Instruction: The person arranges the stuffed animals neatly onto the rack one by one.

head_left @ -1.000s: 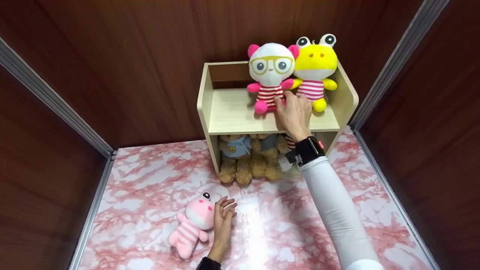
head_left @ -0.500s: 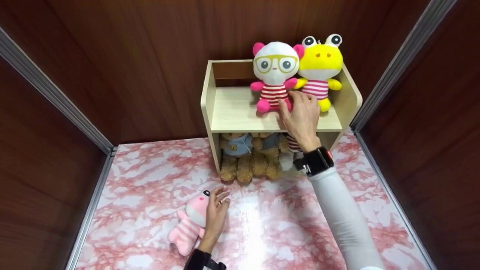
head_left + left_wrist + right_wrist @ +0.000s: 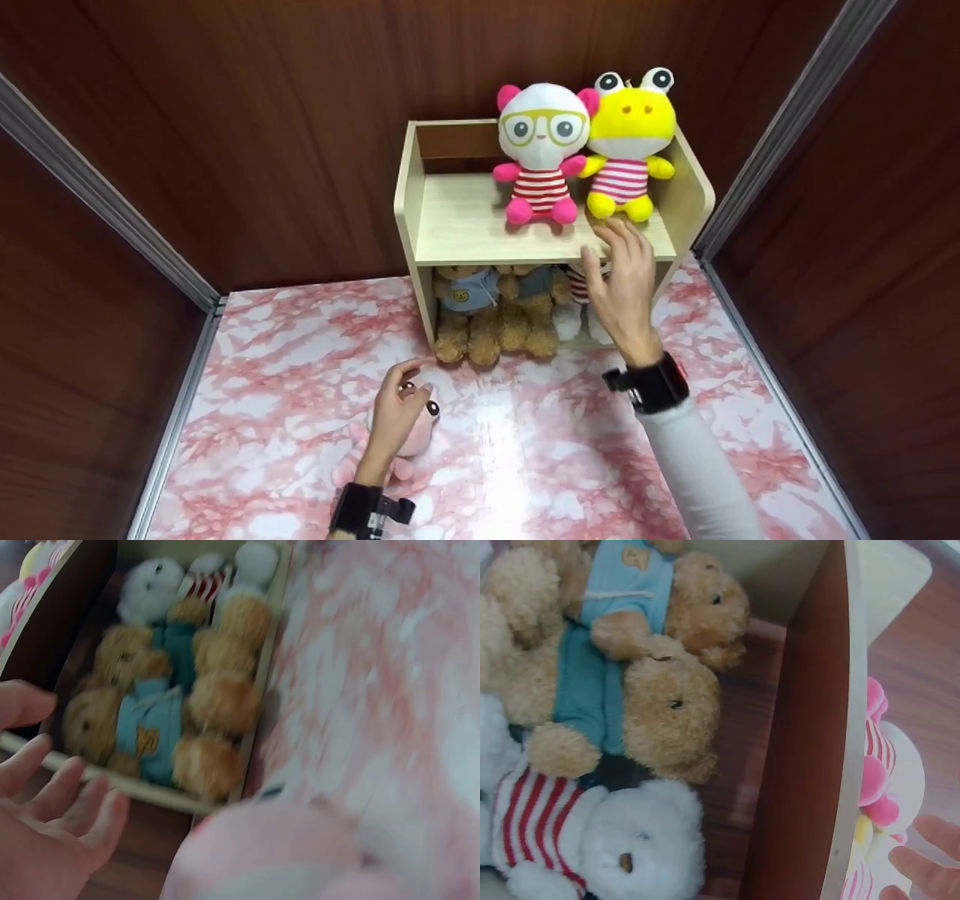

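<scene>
Over the pink plush toy (image 3: pixel 417 441) on the floor, my left hand (image 3: pixel 394 412) has its fingers apart and loosely bent. It covers part of the toy's head, and two bulging eyes show beside the fingers. In the left wrist view the toy's pink head (image 3: pixel 262 855) is beside the spread fingers of the hand (image 3: pixel 52 832). My right hand (image 3: pixel 626 292) hovers in front of the shelf's edge, fingers loosely bent and holding nothing. Just beyond it sit a yellow plush frog (image 3: pixel 631 124) and a white-headed plush panda (image 3: pixel 544 131) with pink ears and yellow glasses.
The two-level shelf (image 3: pixel 457 232) stands against the back wall. Its lower level holds a brown bear in a light blue top (image 3: pixel 150 727), another in a teal top (image 3: pixel 592 690) and a white bear in red stripes (image 3: pixel 641 840). Dark panels enclose the marbled floor (image 3: pixel 285 360).
My right hand has drawn back from between the panda and the frog, down and toward me. My left hand has moved left, from beside the pink plush toy to over its head.
</scene>
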{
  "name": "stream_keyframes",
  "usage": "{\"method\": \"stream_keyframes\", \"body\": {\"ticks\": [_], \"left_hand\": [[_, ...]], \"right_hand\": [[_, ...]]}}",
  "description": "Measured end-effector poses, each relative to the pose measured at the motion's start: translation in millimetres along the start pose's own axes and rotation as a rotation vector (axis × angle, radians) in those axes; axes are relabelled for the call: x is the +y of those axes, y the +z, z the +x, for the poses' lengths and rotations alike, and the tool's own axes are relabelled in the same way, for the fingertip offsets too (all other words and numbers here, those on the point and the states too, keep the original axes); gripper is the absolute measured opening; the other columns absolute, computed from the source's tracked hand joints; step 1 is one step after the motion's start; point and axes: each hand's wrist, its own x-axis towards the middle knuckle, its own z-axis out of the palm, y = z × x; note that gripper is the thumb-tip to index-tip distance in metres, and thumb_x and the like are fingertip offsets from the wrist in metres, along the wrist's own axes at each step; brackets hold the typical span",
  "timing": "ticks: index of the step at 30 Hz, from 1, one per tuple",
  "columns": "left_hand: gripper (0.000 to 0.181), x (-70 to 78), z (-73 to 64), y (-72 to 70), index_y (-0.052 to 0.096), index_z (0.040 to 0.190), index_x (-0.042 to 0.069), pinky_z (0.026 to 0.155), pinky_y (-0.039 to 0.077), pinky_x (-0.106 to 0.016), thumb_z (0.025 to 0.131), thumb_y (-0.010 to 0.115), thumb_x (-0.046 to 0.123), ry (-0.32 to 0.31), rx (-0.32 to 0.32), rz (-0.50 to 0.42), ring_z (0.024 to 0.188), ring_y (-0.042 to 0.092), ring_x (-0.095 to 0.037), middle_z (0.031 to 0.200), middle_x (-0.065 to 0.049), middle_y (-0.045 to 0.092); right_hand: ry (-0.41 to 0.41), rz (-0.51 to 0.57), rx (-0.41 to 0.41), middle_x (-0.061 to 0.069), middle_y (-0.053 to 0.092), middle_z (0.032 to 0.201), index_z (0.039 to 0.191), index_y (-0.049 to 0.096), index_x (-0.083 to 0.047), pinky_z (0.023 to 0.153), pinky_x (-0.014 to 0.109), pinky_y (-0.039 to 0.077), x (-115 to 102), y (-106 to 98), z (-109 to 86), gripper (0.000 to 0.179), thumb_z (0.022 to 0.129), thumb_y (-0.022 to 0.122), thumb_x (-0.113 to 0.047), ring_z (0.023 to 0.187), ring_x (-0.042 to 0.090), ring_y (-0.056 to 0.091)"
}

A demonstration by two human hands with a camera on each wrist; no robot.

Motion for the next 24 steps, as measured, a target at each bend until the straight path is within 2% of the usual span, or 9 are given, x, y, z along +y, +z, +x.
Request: {"method": "stream_keyframes", "body": {"ticks": [5, 10, 14, 18, 21, 24], "left_hand": [[0.040, -7.7, 8.8, -20.0, 0.064, 0.129, -0.001, 0.105, 0.047, -0.061, 0.091, 0.072, 0.001, 0.012, -0.032, 0.136, 0.125, 0.057, -0.041, 0.133, -0.022, 0.060], [0.031, -15.3, 14.1, -36.1, 0.070, 0.121, 0.002, 0.108, 0.044, -0.058, 0.091, 0.074, 0.010, 0.000, -0.092, 0.307, 0.125, 0.057, -0.042, 0.129, -0.020, 0.063], [0.023, -23.1, 14.2, -47.4, 0.075, 0.110, 0.005, 0.106, 0.045, -0.056, 0.089, 0.077, 0.014, -0.036, -0.101, 0.416, 0.121, 0.060, -0.041, 0.121, -0.018, 0.067], [0.043, -30.8, 11.7, -56.8, 0.070, 0.122, 0.004, 0.106, 0.044, -0.057, 0.086, 0.082, 0.024, -0.117, -0.151, 0.485, 0.123, 0.059, -0.044, 0.127, -0.021, 0.064], [0.063, -36.0, 9.8, -61.8, 0.062, 0.133, 0.001, 0.105, 0.046, -0.058, 0.084, 0.086, 0.032, -0.186, -0.199, 0.489, 0.123, 0.058, -0.044, 0.134, -0.025, 0.061], [0.076, -40.0, 8.5, -64.8, 0.058, 0.139, -0.001, 0.103, 0.047, -0.056, 0.081, 0.088, 0.038, -0.240, -0.223, 0.482, 0.123, 0.058, -0.043, 0.136, -0.026, 0.060]], "right_hand": [[0.052, 0.038, -0.018, 0.024, 0.062, 0.137, 0.124, 0.068, 0.004, 0.118, 0.052, 0.030, 5, -15, -25.8, 0.031, 0.098, 0.069, -0.014, 0.131, 0.046, 0.050], [0.104, 0.070, -0.044, 0.021, 0.061, 0.139, 0.127, 0.067, 0.003, 0.116, 0.051, 0.032, 15, -26, -50.6, 0.032, 0.097, 0.069, -0.011, 0.131, 0.040, 0.050], [0.136, 0.064, -0.098, 0.023, 0.060, 0.139, 0.129, 0.066, 0.004, 0.114, 0.053, 0.034, 20, -30, -73.4, 0.036, 0.097, 0.070, -0.012, 0.129, 0.040, 0.051], [0.168, 0.048, -0.156, 0.023, 0.061, 0.137, 0.127, 0.066, 0.005, 0.111, 0.055, 0.037, 25, -29, -96.8, 0.037, 0.095, 0.072, -0.013, 0.127, 0.041, 0.053], [0.186, 0.041, -0.173, 0.022, 0.063, 0.135, 0.125, 0.068, 0.004, 0.109, 0.055, 0.037, 29, -29, -112.6, 0.036, 0.095, 0.073, -0.013, 0.125, 0.041, 0.055], [0.201, 0.030, -0.183, 0.023, 0.064, 0.133, 0.123, 0.069, 0.004, 0.107, 0.054, 0.038, 34, -31, -127.2, 0.034, 0.094, 0.073, -0.013, 0.122, 0.043, 0.056]]}}
